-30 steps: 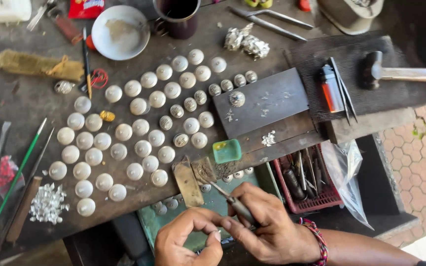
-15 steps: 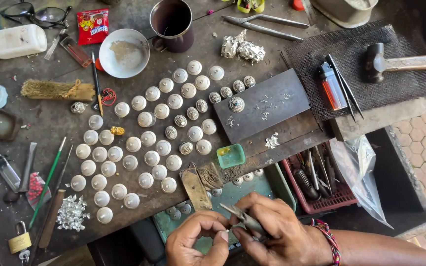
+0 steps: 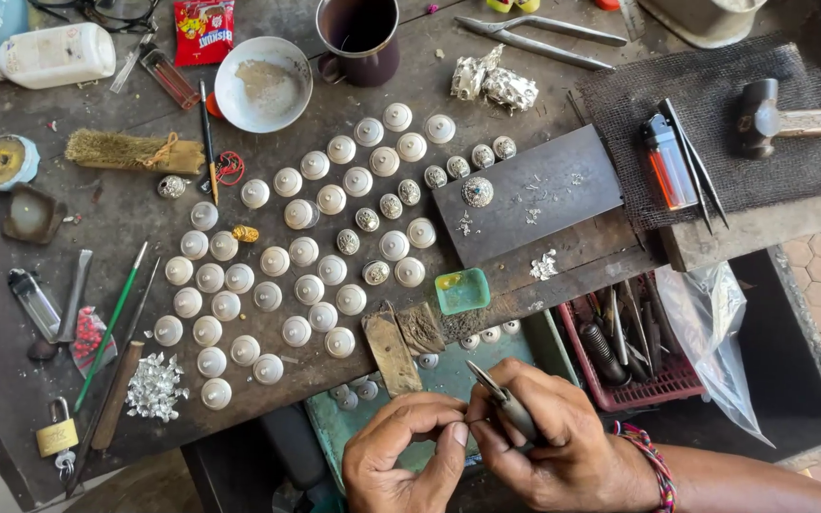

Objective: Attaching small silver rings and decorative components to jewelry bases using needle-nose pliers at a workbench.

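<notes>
Pliers, small and grey-handled, sit in the right hand at about 6 o'clock in the view, their pointed tips aimed toward 10 o'clock. That hand is curled shut around the handles. The left hand lies just beside it on the 9 o'clock side, thumb and forefinger pressed together on something too small to make out, right at the plier handles. A braided wristband circles the right wrist.

Under both hands is a teal tray with a few round metal pieces along its 12 o'clock edge. At 3 o'clock from it stands a red basket of tools, with a clear plastic bag hanging beside it.

Further up, from 9 to 12 o'clock, rows of white domed buttons cover the worn workbench. A small green dish rests at the bench edge. A dark metal plate lies toward 1 o'clock, holding one ornate silver dome. At 2 o'clock a lighter and a hammer lie on black mesh. A white bowl and a dark mug stand near 12 o'clock.
</notes>
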